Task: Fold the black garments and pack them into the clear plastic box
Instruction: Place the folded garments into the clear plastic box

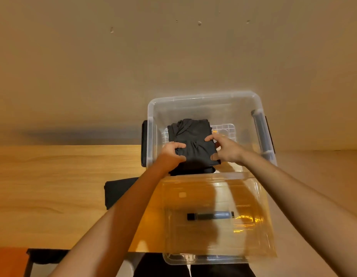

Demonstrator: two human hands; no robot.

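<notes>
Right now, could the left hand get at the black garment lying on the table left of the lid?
Probably yes, once freed. The left hand grips the folded garment in the clear box, but the table garment lies uncovered just beneath that forearm, beside the lid.

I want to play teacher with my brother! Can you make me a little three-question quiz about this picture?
1. True or false: the left hand and the right hand both hold the folded black garment.
2. Where is that garment? A) inside the clear plastic box B) on the floor C) on a chair
3. Fill in: another black garment lies on the table, to the ___ of the lid.

Key: 1 true; 2 A; 3 left.
</notes>
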